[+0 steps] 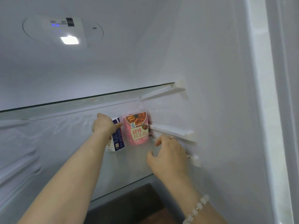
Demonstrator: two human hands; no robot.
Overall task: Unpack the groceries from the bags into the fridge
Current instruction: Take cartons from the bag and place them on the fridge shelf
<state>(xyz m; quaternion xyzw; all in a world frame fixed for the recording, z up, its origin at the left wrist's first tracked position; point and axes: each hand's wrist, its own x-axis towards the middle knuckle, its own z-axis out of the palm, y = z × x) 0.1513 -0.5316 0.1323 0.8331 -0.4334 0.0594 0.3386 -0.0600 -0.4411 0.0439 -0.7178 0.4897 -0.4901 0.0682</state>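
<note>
I look into the fridge. A blue and white carton (118, 139) stands on the lower glass shelf (129, 160) near the back right corner. My left hand (104, 124) grips its top. A pink pouch (137, 128) with a food picture stands upright just right of the carton, against the back wall. My right hand (168, 156) hovers in front of and right of the pouch, fingers loosely curled, holding nothing. It wears a ring, and a beaded bracelet (196, 209) sits on the wrist.
An upper glass shelf (87, 98) spans the fridge above my hands. White shelf rails (173, 129) stick out from the right wall beside my right hand. A lit lamp panel (69, 40) is on the ceiling. The dark floor shows below the shelf edge.
</note>
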